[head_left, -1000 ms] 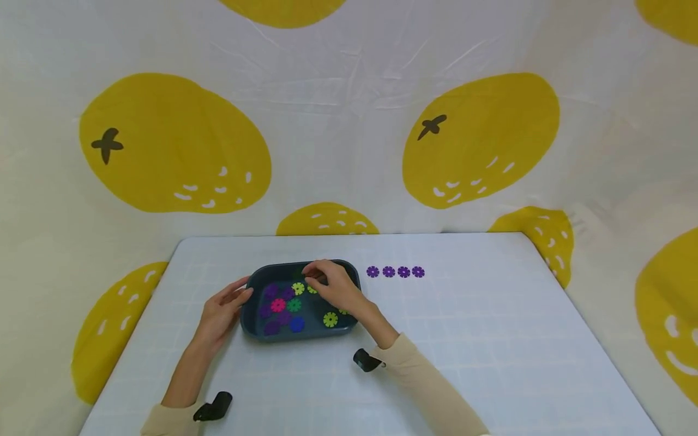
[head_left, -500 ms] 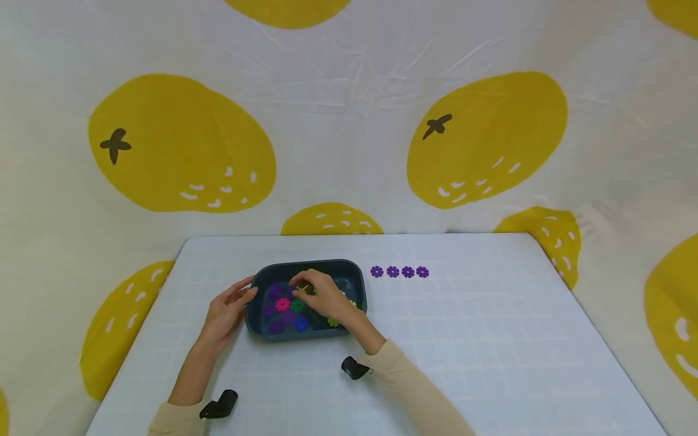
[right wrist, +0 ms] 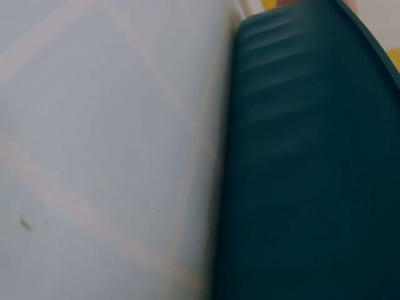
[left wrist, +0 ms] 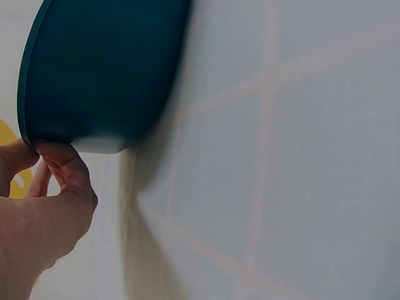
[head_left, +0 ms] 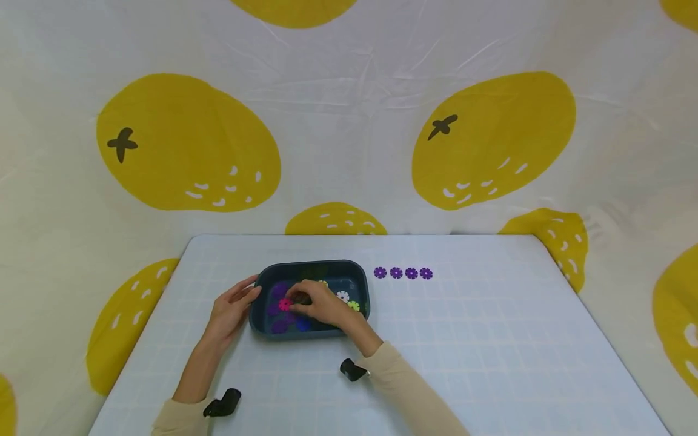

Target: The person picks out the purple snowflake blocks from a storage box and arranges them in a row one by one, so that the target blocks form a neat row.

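Observation:
A dark teal tray (head_left: 311,334) holds several small flower-shaped discs. In the head view my left hand (head_left: 226,315) is at its left end. The left wrist view shows that thumb and fingers (left wrist: 65,165) pinching the tray's rim. My right hand (head_left: 322,303) reaches into the tray, thumb and fingers curved with the tips right beside a pink disc (head_left: 285,304). I cannot tell whether they grip it. Purple discs (head_left: 279,327) lie around it. A white disc (head_left: 342,296) and a yellow-green disc (head_left: 353,306) show right of the hand, which hides part of the tray.
Several purple discs (head_left: 403,273) stand in a row on the white table (head_left: 491,345), right of the tray. The right wrist view shows the tray's outer wall (right wrist: 300,156). A pale cloth printed with yellow fruit (head_left: 191,145) hangs behind the table.
My right hand has moved from the back of the tray leftward and toward the front, to the pink disc. My left hand stays at the tray's left end. The head view has shifted slightly.

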`<state>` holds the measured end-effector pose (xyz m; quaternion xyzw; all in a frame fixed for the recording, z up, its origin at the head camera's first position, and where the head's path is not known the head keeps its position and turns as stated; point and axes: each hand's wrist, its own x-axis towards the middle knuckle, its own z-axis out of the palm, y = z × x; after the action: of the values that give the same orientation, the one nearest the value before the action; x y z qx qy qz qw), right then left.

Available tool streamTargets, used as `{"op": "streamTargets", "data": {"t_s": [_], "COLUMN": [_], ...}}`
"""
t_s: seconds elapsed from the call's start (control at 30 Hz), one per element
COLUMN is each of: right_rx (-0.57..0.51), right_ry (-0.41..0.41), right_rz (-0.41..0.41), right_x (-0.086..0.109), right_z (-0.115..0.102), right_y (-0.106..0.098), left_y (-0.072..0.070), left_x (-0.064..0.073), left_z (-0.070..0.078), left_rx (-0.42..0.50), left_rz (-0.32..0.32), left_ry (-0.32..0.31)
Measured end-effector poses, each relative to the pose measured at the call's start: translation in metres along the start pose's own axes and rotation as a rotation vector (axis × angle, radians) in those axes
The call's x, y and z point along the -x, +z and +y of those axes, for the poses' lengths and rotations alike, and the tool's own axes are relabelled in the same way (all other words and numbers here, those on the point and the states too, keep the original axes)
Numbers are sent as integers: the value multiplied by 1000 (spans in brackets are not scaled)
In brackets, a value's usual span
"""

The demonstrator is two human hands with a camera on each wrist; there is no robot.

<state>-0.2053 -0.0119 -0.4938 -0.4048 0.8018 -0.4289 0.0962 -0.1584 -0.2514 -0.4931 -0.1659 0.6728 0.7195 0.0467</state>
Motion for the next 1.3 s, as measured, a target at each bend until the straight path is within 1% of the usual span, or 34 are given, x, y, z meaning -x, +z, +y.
{"op": "streamTargets", "data": {"t_s": [0.07, 0.13, 0.27, 0.37, 0.5, 0.57, 0.73, 0.77, 0.83, 0.97, 1.03, 1.1, 1.23, 1.3], "right_rx": [49, 103, 204, 255, 293, 300, 304, 288, 254, 146, 121, 108, 114, 119], "right_ry": [-13, -19, -25, 1, 69, 84, 56, 52, 39, 9, -16, -41, -101, -129], "right_rz": [-47, -74, -92, -109, -132, -135, -139, -135, -121, -77, -47, -10, 95, 148], "right_x": [-1, -3, -5, -6, -4, -4, -3, -3, -3, -4, -4, -2, 0, 1], "right_z": [1, 1, 3, 2, -2, -3, -1, -1, 1, 2, 2, 1, 1, 2], "right_y": [1, 2, 3, 3, 3, 3, 3, 3, 3, 2, 3, 3, 5, 5], "left_y": [-1, -1, -2, -2, -1, -1, 0, 0, 1, 0, 0, -1, -1, -1], "left_x": [0, 0, 0, 0, -1, -1, -1, -1, -1, -1, -1, -1, 0, 0], "left_z": [0, 1, 3, 4, 5, 4, 2, 2, 2, 2, 2, 1, -1, -2], "left_rx": [-4, -10, -22, -22, -21, -24, -21, -20, -18, -24, -32, -45, -57, -48], "left_rz": [1, 2, 4, 13, 11, 8, 9, 6, 2, 7, 11, 9, 16, 22], "left_ry": [-3, -3, -6, -24, -37, -34, -35, -33, -26, -17, -16, -17, -17, -17]}}
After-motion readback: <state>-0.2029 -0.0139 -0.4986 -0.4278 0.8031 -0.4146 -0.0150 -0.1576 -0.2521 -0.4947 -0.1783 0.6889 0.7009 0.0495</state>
